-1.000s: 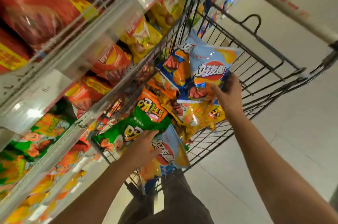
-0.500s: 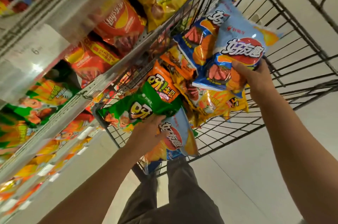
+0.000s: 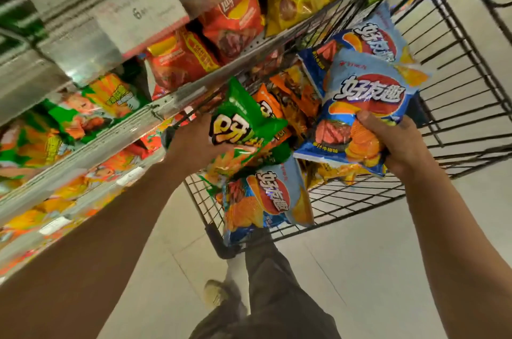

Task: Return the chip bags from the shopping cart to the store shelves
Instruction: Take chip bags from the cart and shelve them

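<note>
My left hand [image 3: 191, 142] grips a green bag [image 3: 243, 120]; my right hand [image 3: 399, 144] clutches a blue bag [image 3: 365, 106], both above the cart [image 3: 457, 84].

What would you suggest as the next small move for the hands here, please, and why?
Probably carry the green bag in the left hand to the matching green bags on the shelf; the right hand already holds a blue bag.

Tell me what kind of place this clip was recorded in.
Most likely a supermarket snack aisle: metal shelves stocked with chip bags, a price tag on the shelf edge, and a wire shopping cart holding more bags.
</note>
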`<state>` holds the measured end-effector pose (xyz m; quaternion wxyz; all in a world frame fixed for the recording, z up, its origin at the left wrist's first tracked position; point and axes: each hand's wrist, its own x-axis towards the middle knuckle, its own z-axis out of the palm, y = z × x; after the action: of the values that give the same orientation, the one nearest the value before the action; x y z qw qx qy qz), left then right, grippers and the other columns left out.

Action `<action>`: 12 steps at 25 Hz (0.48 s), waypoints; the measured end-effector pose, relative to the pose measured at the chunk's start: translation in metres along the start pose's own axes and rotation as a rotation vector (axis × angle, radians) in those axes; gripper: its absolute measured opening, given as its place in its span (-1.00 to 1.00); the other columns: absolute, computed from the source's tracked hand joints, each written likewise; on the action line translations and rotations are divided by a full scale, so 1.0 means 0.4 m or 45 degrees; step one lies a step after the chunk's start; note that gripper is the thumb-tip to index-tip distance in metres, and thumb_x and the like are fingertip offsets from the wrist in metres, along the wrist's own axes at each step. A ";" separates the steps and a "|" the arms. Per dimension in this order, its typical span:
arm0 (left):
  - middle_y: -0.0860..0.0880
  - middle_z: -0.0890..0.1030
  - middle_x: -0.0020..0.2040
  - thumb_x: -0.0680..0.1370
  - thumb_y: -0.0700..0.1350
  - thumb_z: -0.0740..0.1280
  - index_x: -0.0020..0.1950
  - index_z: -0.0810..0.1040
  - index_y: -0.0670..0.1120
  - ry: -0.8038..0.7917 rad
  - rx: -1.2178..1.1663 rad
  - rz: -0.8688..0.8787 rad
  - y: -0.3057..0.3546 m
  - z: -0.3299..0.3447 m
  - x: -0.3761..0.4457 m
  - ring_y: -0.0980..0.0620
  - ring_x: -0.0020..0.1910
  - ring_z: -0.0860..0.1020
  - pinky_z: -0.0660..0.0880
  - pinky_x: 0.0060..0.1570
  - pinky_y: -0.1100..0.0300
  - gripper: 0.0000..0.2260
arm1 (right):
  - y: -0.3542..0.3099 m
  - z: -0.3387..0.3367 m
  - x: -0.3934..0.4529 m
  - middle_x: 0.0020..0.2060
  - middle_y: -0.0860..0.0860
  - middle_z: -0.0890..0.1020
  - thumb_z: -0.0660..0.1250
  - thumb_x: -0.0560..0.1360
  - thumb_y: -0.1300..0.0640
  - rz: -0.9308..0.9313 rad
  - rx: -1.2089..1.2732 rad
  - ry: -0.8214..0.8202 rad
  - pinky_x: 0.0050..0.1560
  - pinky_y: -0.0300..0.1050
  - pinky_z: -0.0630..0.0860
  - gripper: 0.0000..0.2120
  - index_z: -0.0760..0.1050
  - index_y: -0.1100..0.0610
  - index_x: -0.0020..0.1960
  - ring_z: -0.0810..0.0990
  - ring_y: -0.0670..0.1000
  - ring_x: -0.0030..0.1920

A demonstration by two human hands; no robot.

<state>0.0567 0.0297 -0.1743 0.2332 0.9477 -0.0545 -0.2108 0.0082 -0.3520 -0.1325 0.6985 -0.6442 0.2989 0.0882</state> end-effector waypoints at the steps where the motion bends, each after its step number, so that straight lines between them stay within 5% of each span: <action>1: -0.03 0.63 0.18 0.38 0.20 0.54 0.31 0.43 -0.01 0.101 -0.159 -0.003 0.009 -0.024 -0.028 -0.07 0.13 0.60 0.54 0.05 0.00 -0.39 | -0.011 0.014 -0.026 0.16 0.13 0.71 0.48 0.46 0.14 -0.038 -0.002 -0.020 0.08 0.06 0.66 -0.47 0.50 0.21 0.40 0.72 0.12 0.11; 4: 0.26 0.63 0.07 0.36 0.22 0.53 0.24 0.44 0.19 0.216 -0.532 0.028 0.026 -0.090 -0.133 0.31 0.05 0.58 0.51 -0.01 0.20 -0.48 | -0.046 0.054 -0.117 0.25 0.15 0.66 0.45 0.49 0.15 -0.165 0.029 -0.076 0.12 0.08 0.66 -0.46 0.44 0.16 0.45 0.69 0.16 0.19; 8: 0.17 0.68 0.04 0.39 0.14 0.57 0.22 0.54 0.13 0.309 -0.711 -0.060 -0.029 -0.147 -0.328 0.13 0.06 0.63 0.56 0.05 0.08 -0.55 | -0.075 0.148 -0.279 0.22 0.15 0.68 0.47 0.45 0.17 -0.299 0.005 -0.152 0.10 0.09 0.65 -0.45 0.47 0.15 0.42 0.69 0.18 0.19; 12: 0.29 0.70 -0.01 0.42 0.05 0.57 0.21 0.59 0.13 0.404 -0.902 -0.003 -0.121 -0.214 -0.599 0.37 -0.02 0.62 0.47 -0.12 0.47 -0.61 | -0.066 0.269 -0.477 0.14 0.13 0.72 0.47 0.48 0.26 -0.432 -0.085 -0.241 -0.02 -0.01 0.69 -0.55 0.54 0.12 0.35 0.73 0.12 0.09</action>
<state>-0.1235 0.1567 -0.0385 0.5512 0.8295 0.0597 -0.0675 -0.0993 -0.2035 -0.0098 0.7065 -0.6970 0.1159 0.0392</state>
